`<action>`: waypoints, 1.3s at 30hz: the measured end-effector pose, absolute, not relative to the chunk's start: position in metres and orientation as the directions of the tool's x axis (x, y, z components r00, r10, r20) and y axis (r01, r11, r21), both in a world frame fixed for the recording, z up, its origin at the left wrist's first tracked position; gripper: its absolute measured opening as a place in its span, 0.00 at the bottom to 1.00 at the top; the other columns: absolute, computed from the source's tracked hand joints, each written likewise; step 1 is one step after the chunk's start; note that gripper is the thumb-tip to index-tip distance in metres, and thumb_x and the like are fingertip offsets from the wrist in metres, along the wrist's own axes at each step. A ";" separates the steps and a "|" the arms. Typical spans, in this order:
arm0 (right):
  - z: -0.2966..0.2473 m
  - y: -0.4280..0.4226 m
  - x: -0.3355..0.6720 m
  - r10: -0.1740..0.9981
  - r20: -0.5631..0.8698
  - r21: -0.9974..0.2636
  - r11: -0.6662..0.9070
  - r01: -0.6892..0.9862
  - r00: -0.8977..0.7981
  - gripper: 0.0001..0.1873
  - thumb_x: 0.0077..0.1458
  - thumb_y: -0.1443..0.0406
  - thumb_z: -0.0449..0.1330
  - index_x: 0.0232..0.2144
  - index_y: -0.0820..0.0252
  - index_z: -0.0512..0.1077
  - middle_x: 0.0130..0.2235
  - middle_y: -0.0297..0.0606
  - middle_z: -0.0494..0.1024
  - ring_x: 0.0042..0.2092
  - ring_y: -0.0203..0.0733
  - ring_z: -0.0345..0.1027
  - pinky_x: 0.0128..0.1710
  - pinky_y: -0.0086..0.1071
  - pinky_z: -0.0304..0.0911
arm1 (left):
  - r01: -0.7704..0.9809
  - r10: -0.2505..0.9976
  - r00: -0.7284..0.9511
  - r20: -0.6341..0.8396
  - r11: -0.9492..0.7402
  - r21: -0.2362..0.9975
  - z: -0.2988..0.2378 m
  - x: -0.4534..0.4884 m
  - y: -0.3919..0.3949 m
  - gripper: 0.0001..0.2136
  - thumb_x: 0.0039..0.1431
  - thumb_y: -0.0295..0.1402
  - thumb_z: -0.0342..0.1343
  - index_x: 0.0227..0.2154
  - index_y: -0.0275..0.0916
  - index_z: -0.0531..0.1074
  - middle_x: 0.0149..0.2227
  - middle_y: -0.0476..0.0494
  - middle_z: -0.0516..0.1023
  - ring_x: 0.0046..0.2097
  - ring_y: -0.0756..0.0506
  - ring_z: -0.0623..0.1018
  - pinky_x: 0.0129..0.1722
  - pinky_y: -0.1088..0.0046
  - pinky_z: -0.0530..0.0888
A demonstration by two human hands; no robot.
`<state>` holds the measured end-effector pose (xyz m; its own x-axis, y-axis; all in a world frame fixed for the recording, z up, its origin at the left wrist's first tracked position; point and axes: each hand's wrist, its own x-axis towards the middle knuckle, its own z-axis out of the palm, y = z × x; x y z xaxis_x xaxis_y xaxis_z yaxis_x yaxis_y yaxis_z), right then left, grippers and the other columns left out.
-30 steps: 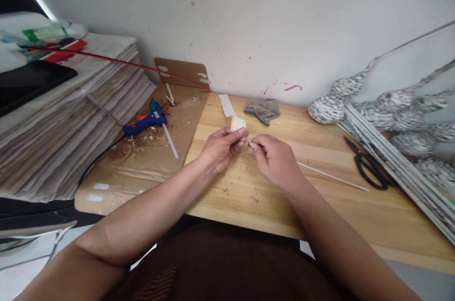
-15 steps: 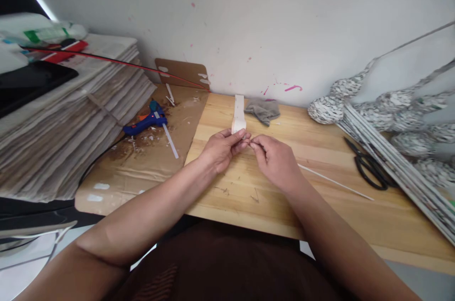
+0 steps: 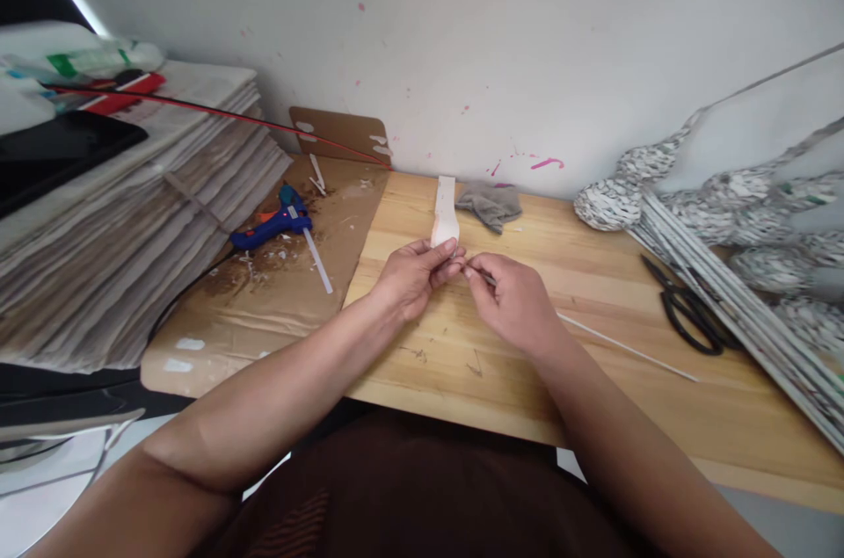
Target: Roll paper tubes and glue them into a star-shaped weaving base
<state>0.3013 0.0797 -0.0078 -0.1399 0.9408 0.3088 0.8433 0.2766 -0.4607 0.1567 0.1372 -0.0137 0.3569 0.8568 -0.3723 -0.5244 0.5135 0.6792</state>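
A pale paper strip (image 3: 447,208) lies lengthwise on the wooden table, its near end curving up into my left hand (image 3: 417,279). That hand is closed on it, thumb on top and fingers beneath. Just to the right, my right hand (image 3: 512,299) pinches a thin stick (image 3: 629,347) between thumb and fingers. Its pale length comes out behind the hand and slants down to the right. The fingertips of both hands are close together, and they hide where stick and paper meet.
Left on stained cardboard (image 3: 217,312) rests a blue glue gun (image 3: 273,226), beside a tall newspaper stack (image 3: 204,154). A grey cloth (image 3: 491,205) lies near the wall. Black scissors (image 3: 689,316), rolled paper sticks (image 3: 731,303) and woven paper pieces (image 3: 610,202) are at right.
My right fingers have shifted slightly along the stick, showing a short piece of it by the fingertips. The near part of the paper strip bows up a little more.
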 end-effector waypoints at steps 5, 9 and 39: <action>-0.007 0.078 0.300 0.927 0.351 -0.448 0.294 0.844 -0.136 0.07 0.60 0.66 0.53 0.38 0.57 0.71 0.37 0.38 0.79 0.37 0.42 0.72 0.36 0.32 0.60 | -0.526 0.857 0.367 -0.362 0.512 0.679 -0.015 0.156 0.137 0.03 0.58 0.24 0.58 0.30 0.28 0.73 0.29 0.42 0.79 0.26 0.55 0.77 0.29 0.84 0.77; -0.006 0.080 0.301 0.945 0.293 -0.410 0.259 0.875 -0.143 0.10 0.62 0.66 0.50 0.32 0.58 0.70 0.33 0.38 0.78 0.35 0.43 0.70 0.35 0.33 0.59 | -0.511 0.850 0.373 -0.371 0.522 0.683 -0.014 0.155 0.136 0.03 0.58 0.25 0.58 0.31 0.28 0.73 0.31 0.39 0.80 0.26 0.54 0.78 0.30 0.82 0.78; -0.008 0.081 0.303 0.947 0.291 -0.400 0.249 0.882 -0.136 0.10 0.63 0.64 0.50 0.36 0.59 0.72 0.37 0.40 0.79 0.38 0.45 0.71 0.38 0.35 0.60 | -0.527 0.859 0.347 -0.377 0.511 0.679 -0.012 0.156 0.139 0.04 0.59 0.24 0.56 0.30 0.29 0.73 0.30 0.41 0.80 0.28 0.53 0.79 0.32 0.82 0.78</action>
